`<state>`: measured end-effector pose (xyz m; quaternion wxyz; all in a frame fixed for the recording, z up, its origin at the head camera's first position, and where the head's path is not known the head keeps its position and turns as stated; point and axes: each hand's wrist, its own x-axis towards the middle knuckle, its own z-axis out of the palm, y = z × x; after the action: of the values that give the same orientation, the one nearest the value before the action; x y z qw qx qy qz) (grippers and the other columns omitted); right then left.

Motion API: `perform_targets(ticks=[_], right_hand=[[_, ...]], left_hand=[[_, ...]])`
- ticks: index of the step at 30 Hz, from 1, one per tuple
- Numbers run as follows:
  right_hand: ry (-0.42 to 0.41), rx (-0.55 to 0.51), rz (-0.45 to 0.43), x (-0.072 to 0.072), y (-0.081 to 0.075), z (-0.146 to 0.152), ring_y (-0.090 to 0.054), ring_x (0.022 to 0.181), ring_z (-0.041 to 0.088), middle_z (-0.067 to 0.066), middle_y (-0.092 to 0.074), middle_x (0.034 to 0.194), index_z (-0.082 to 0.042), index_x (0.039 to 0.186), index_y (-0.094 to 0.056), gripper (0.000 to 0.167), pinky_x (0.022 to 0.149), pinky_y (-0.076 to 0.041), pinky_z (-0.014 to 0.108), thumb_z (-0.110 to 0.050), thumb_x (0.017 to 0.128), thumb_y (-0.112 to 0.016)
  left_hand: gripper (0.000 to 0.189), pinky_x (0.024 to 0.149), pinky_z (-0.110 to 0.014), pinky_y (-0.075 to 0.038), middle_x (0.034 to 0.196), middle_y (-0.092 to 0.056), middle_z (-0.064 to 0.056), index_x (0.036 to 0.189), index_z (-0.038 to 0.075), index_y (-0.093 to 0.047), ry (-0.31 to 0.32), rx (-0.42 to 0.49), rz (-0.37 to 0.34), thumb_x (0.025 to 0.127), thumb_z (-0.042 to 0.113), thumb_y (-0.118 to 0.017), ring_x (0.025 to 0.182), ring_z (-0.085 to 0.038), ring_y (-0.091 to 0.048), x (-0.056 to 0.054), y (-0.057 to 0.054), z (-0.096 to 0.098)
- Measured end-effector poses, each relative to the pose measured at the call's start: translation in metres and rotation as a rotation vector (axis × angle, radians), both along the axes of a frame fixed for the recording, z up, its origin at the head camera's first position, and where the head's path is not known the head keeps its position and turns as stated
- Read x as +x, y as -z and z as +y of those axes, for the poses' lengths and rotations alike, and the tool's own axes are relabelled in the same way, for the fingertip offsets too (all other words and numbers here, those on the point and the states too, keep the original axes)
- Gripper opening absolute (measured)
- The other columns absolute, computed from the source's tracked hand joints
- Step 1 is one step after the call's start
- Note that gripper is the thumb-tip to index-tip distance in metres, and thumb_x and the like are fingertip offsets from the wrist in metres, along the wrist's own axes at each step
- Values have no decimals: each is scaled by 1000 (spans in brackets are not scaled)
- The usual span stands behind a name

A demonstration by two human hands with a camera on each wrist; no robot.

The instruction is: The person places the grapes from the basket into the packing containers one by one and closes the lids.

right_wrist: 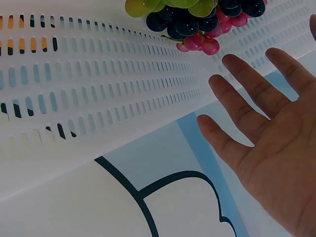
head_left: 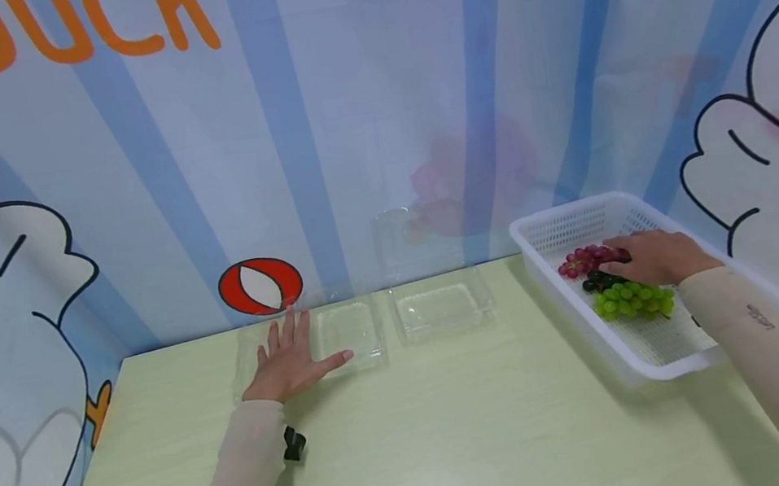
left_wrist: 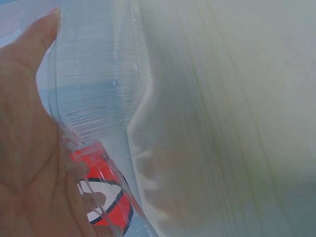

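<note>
Grape bunches (head_left: 620, 295) lie just left of the nearer right hand (head_left: 650, 257), its fingers extended. The left hand (head_left: 292, 363), spread, is well apart.

Red, black and green grapes (head_left: 597, 281) lie in a basket (head_left: 661, 370), clear boxes (head_left: 348, 332) on a table (head_left: 457, 423).
</note>
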<state>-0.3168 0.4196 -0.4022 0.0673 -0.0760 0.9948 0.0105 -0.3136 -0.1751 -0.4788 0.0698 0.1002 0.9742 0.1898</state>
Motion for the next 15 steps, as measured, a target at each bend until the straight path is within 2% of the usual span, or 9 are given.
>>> perform_targets(ticks=[7,15], right_hand=[[7,15,-32,-4,2,3,-52,123,57,34,-55,138,0,148,-49,66,96,-42,72,-47,102,-56],[53,12,-64,-10,10,6,-50,125,58,34,-54,140,0,147,-51,65,98,-41,73,-44,101,-58]], left_hand=[[123,112,-79,-4,170,6,-19,164,7,-3,-5,-1,-8,82,82,-55,152,-54,3,0,0,1],[122,112,-79,-5,170,6,-20,164,6,-3,-5,1,-3,82,81,-55,152,-54,3,1,-2,1]])
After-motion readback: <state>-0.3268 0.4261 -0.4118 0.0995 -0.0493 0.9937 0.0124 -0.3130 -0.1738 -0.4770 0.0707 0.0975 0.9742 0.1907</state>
